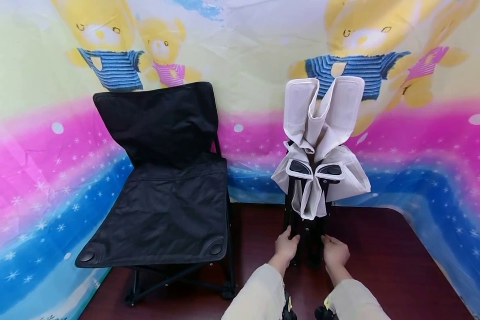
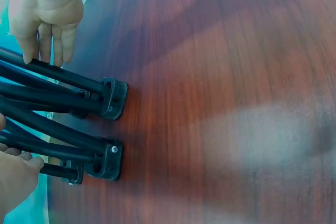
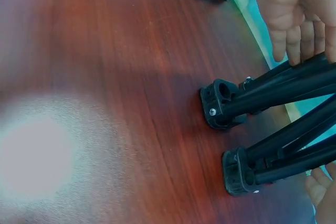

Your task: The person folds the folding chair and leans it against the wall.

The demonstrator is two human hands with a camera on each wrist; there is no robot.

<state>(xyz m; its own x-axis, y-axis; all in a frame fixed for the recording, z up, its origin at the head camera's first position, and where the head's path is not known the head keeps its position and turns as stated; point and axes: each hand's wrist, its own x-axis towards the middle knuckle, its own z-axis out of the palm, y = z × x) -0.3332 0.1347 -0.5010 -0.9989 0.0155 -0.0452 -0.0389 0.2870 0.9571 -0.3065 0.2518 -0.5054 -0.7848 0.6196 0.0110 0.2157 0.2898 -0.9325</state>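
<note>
A folded white folding chair stands upright on the dark wooden table, its cloth bunched above black tube legs. My left hand holds its left legs low down, and my right hand holds the right legs at a similar height. In the left wrist view, the left hand's fingertips meet a black tube above its plastic foot. The right wrist view has the right hand at the other tubes. The tubes partly hide the fingertips.
An unfolded black folding chair stands on the left of the table. A printed bear curtain hangs close behind both chairs. The table's rounded edge lies on the right.
</note>
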